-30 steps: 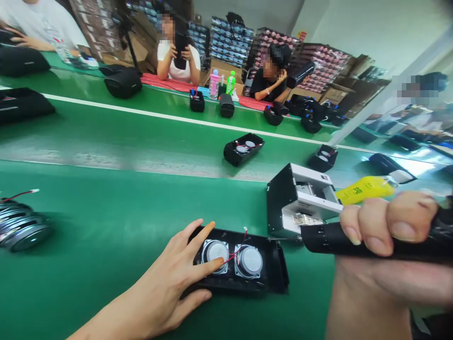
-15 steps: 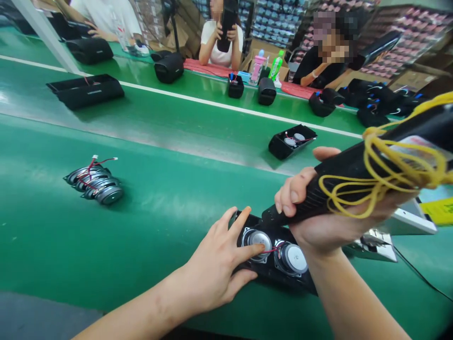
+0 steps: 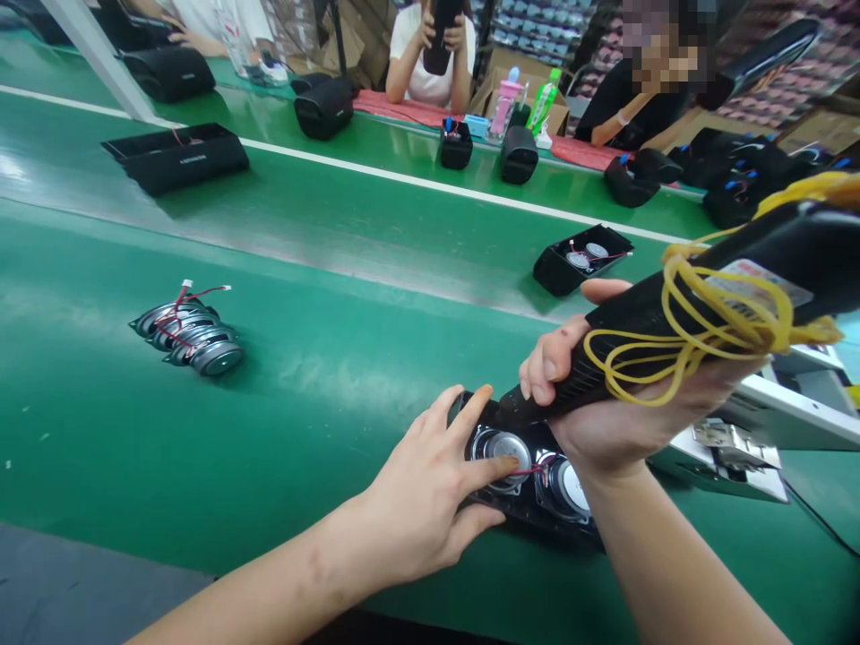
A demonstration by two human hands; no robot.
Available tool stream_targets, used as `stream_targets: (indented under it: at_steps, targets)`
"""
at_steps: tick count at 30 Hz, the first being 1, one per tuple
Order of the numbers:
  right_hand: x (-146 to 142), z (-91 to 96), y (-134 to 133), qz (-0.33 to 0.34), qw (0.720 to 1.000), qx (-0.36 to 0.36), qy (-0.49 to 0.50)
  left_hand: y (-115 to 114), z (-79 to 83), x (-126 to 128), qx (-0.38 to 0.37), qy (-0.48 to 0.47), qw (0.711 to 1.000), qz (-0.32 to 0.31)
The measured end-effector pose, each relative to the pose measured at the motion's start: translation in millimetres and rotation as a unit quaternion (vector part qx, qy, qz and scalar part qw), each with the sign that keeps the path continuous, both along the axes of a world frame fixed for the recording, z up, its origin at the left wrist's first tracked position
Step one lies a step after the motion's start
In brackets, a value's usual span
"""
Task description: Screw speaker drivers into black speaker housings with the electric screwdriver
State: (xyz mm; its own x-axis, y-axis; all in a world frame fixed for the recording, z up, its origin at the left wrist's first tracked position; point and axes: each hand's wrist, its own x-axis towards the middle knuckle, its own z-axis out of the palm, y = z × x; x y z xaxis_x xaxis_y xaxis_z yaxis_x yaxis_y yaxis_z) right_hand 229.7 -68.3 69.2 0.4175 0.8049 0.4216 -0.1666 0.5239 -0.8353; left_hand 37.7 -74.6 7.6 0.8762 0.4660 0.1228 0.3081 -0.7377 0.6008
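A black speaker housing [image 3: 537, 502] with two round speaker drivers lies on the green belt in front of me. My left hand [image 3: 430, 502] rests on its left end, fingers spread, one fingertip on the left driver [image 3: 501, 446]. My right hand [image 3: 605, 403] is wrapped round a black electric screwdriver [image 3: 672, 322] bound with yellow rubber bands, its tip pointing down at the housing's upper left corner.
A stack of loose speaker drivers [image 3: 192, 336] with red wires lies to the left. Another open housing [image 3: 578, 260] sits further up the belt. A white and black machine [image 3: 759, 421] stands at right. Several people sit across the belt [image 3: 302, 242] among black speaker cases.
My right hand swung the screwdriver from level at the right down onto the housing's left corner. My view shifted left. The left hand stayed on the housing.
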Motion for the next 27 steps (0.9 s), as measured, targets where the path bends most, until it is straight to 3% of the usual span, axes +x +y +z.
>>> stream_targets:
  at_steps: [27]
  targets:
    - [-13.7,-10.7,-3.7,0.059,0.998,-0.029,0.012,5.4,2.9,1.5,0.034,0.009,0.999,-0.011]
